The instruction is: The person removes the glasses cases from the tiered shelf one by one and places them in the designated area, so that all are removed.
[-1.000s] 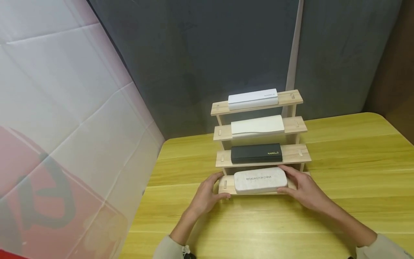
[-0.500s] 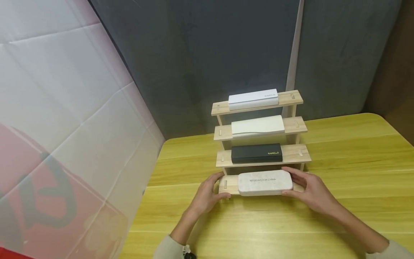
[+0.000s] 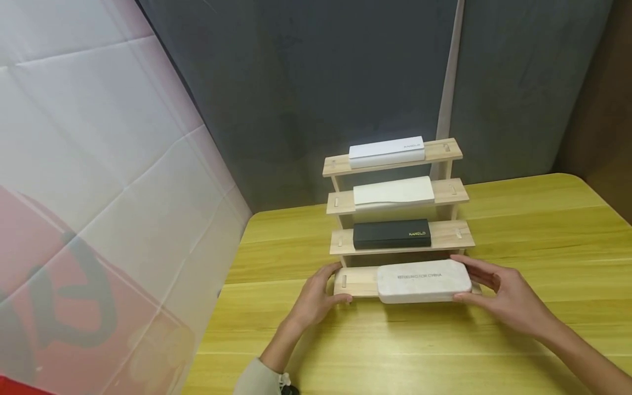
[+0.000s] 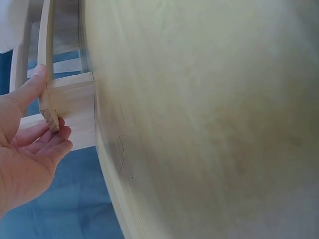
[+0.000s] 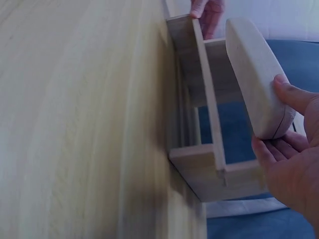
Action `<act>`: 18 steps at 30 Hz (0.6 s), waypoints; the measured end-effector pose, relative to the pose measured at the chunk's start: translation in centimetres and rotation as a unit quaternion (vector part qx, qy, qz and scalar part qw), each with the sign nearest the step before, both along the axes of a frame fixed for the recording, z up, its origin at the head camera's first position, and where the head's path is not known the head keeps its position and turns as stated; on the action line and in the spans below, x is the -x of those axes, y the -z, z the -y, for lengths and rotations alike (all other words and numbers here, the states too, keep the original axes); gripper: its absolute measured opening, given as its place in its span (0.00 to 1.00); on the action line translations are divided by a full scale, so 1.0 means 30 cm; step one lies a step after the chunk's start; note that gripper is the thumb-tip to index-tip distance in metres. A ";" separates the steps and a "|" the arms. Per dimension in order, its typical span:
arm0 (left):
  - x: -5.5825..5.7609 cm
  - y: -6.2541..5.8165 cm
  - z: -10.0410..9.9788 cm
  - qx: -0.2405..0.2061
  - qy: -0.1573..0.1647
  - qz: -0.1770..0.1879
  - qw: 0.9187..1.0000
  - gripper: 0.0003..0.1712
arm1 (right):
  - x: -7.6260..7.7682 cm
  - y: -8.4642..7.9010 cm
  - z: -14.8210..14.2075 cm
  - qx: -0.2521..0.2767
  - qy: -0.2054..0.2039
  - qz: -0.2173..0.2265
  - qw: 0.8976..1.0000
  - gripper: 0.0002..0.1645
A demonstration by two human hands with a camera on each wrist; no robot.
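A pale speckled glasses case (image 3: 424, 282) with dark lettering on its lid is over the lowest shelf of a four-tier wooden display rack (image 3: 356, 282). My right hand (image 3: 511, 299) grips the case by its right end, thumb in front and fingers behind. In the right wrist view a gap shows between the case (image 5: 253, 74) and the shelf board (image 5: 209, 92). At the rack's left side, my left hand (image 3: 314, 294) holds the end of the lowest shelf. The left wrist view shows its thumb and fingers pinching the board end (image 4: 50, 107).
A black case (image 3: 390, 235) marked in gold lies on the shelf above. Higher up are a cream case (image 3: 392, 192) and, on top, a white case (image 3: 385, 152). The rack stands on a yellow wood-grain table (image 3: 405, 351), before a dark grey partition (image 3: 296, 109).
My right hand has moved the pale glasses case to the right and slightly toward me, up off the lowest shelf. The left hand has stayed on the shelf end.
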State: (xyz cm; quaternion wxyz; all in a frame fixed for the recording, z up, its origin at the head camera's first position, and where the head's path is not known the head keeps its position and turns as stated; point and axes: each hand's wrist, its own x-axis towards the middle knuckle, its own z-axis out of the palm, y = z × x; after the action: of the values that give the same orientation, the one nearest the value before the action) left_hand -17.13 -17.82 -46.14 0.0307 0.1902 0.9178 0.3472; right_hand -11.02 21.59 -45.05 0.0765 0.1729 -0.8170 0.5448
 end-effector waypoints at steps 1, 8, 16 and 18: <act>0.000 0.000 -0.001 0.000 0.000 -0.001 1.000 0.46 | -0.005 -0.007 -0.009 -0.001 0.002 -0.003 1.000 0.41; -0.002 -0.003 -0.002 0.001 -0.003 0.002 1.000 0.46 | -0.025 -0.048 -0.081 0.002 0.019 -0.009 1.000 0.42; 0.000 0.001 0.001 -0.001 -0.002 0.003 1.000 0.47 | -0.036 -0.072 -0.185 0.008 0.056 -0.001 0.998 0.43; 0.002 0.000 0.002 0.000 -0.003 0.003 1.000 0.47 | -0.038 -0.081 -0.207 0.009 0.073 0.010 0.997 0.42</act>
State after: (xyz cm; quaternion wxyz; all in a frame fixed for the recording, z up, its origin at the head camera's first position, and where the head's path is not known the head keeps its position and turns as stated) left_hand -17.17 -17.87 -46.14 0.0327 0.1864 0.9181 0.3483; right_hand -9.90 27.81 -42.61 0.1098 0.1068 -0.8233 0.5466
